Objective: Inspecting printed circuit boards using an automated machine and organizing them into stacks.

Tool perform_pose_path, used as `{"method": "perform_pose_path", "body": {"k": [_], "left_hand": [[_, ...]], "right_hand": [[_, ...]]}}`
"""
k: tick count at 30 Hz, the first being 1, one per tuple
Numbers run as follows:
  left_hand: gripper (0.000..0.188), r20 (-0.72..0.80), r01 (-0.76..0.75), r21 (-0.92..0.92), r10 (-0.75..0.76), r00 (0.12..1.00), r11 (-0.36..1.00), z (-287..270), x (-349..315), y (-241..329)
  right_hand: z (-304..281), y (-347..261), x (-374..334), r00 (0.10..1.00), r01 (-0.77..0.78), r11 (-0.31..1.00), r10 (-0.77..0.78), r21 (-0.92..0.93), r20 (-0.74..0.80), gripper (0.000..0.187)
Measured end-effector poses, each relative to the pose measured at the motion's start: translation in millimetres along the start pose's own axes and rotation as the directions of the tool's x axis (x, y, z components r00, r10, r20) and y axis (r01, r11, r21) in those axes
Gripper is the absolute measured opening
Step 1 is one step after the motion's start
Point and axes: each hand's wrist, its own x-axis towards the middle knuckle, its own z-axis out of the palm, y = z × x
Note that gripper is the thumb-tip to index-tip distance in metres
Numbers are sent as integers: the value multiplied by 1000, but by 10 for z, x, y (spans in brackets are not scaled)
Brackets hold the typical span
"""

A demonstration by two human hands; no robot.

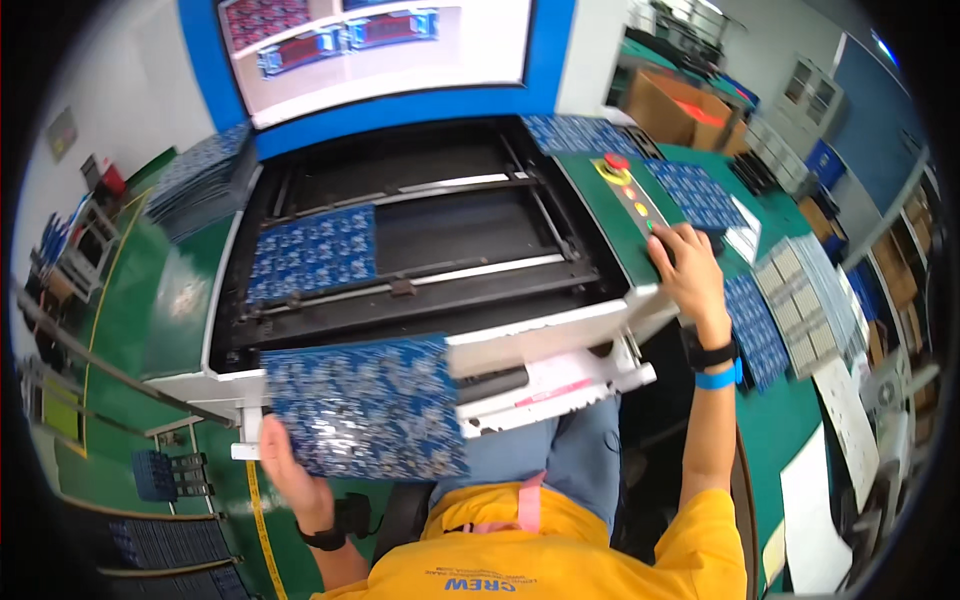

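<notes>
My left hand (290, 468) is closed on the left edge of a blue circuit board panel (365, 410), which is tilted in front of the machine and above my lap. Small components cover its face. My right hand (690, 265) holds nothing; its fingers are bent but apart, and a fingertip is at a lit green button (650, 226) on the control strip. A second blue board panel (312, 252) lies inside the machine's black frame (480, 285), toward its left side.
Above the machine, a screen (480, 60) shows magnified boards. A red emergency stop button (615, 162) tops the control strip. Stacked boards (200, 185) stand at left. On the green table at right lie more blue panels (695, 195), pale panels (800, 305) and paper sheets (815, 500).
</notes>
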Motion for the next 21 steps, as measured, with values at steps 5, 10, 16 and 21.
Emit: {"method": "perform_pose_path", "body": {"k": [5, 10, 16, 21], "left_hand": [[18, 284, 30, 15, -33, 958, 999, 330, -293, 3], [18, 339, 117, 53, -128, 932, 992, 206, -343, -211], [18, 414, 17, 118, -65, 908, 993, 71, -499, -410], [25, 666, -457, 516, -4, 746, 725, -103, -433, -273]], "right_hand": [[-107, 21, 99, 998, -5, 994, -2, -108, -63, 23], [-198, -695, -349, 975, 187, 918, -130, 349, -181, 19], [60, -1463, -1896, 872, -438, 76, -204, 896, 444, 50], [91, -1477, -2179, 848, -517, -132, 57, 846, 528, 36]]}}
